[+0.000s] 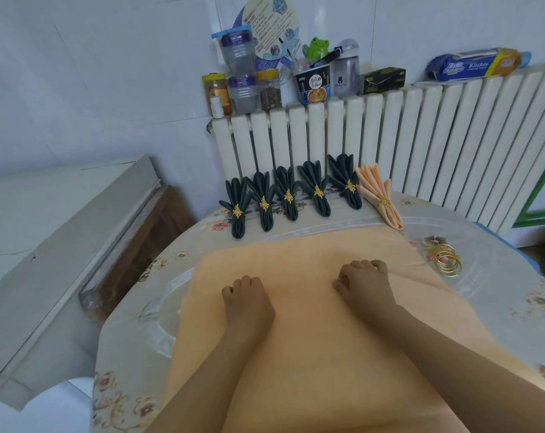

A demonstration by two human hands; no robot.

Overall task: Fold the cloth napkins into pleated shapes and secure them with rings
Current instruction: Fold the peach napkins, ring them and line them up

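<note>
A round table (490, 310) under a floral cloth with a clear cover stands against a white radiator (421, 145), with pale tiled wall (93, 73) behind and a grey cabinet (46, 245) at the left. On the radiator's top sits a cluster of containers: a yellow-lidded jar (216, 93) of something orange-brown, another jar (268, 89) of dark dried bits, two stacked clear tubs (239, 70) whose contents cannot be told, a noodle cup (313, 84) with pens and a green frog (318, 46) sticking out, a grey bottle (346, 70), a dark box (383, 79), and farther right a blue roll pack (477, 64). A peach napkin (311, 339) lies spread flat over the middle of the table, its far edge near the finished pieces. Both hands rest on it, apart from each other: the left hand (246, 300) and the right hand (363, 284) each have fingers curled under, seemingly pinching up the cloth, though the grip itself is hidden beneath the knuckles. Along the table's far edge lie five dark folded napkins (288, 195), each cinched by a gold ring, with one peach folded napkin (379, 193) at their right end, also ringed. Loose gold rings (447, 260) lie in a small pile right of the spread napkin.
</note>
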